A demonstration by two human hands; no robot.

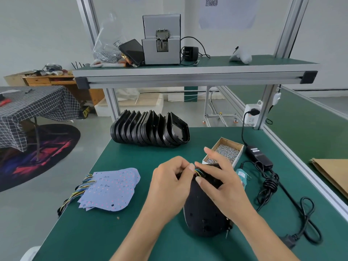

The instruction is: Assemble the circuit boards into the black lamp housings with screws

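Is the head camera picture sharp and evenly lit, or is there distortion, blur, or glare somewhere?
Head view: wide-angle bending curves the shelf rail and the frame posts; lighting is soft and even, with faint shadows under the hands; the left hand, right hand and coloured wires look slightly soft; no strong glare.

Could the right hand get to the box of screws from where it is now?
Probably yes: the right hand lies just in front of the open box of screws, with nothing between them, though it would first have to let go of the wires.
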